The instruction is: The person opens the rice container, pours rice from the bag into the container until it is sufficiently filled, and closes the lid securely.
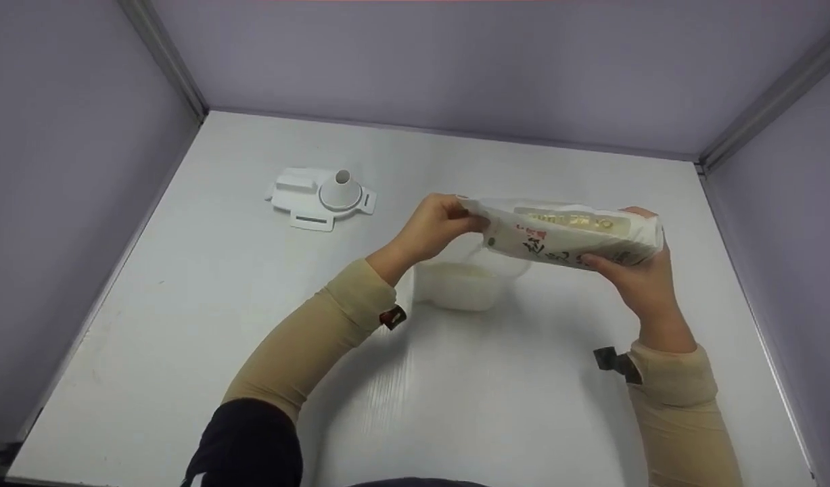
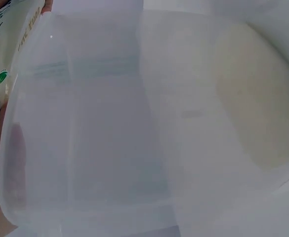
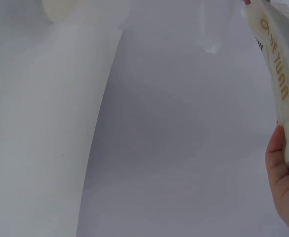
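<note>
Head view: we see the left hand [image 1: 436, 228] pinch and the right hand [image 1: 643, 281] grip the bag [image 1: 553, 237] near the tub [image 1: 455, 289], where over-tilting could cause spillage.

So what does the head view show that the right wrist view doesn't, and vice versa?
Only the head view shows the left hand pinching the bag and the white part with a raised cone. Only the right wrist view shows the gold YUAN lettering legibly. Both show the right hand gripping the bag and part of the container.
</note>
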A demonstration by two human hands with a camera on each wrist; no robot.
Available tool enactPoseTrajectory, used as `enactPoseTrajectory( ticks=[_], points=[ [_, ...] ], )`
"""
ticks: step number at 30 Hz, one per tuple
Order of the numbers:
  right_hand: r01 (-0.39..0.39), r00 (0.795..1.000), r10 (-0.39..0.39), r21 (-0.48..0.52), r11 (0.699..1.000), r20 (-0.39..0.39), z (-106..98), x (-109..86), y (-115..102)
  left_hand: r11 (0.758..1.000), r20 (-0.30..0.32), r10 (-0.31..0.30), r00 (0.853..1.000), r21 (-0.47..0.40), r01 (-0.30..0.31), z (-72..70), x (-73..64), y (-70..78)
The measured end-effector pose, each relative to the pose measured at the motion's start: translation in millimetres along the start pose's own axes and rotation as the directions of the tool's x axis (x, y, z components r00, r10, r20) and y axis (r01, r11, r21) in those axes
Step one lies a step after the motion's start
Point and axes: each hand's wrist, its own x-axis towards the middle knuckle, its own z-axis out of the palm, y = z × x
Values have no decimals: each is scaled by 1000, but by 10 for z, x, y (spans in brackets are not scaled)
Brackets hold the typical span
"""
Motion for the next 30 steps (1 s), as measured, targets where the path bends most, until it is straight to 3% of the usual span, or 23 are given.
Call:
enactPoseTrajectory(
  ticks=[9, 20, 30],
  points=[
    [-19, 999, 19, -9, 1000, 33, 86, 10, 74, 1000, 0, 24, 1000, -4, -24, -105, -59, -75],
    [-79, 997, 79, -21, 997, 20, 127, -50, 288, 999, 18, 41, 999, -22, -40, -194, -157, -206],
    [-93, 994, 96, -58, 994, 44, 285, 24, 336, 997, 5, 48, 999, -55, -48, -335, -248, -294]
  ],
)
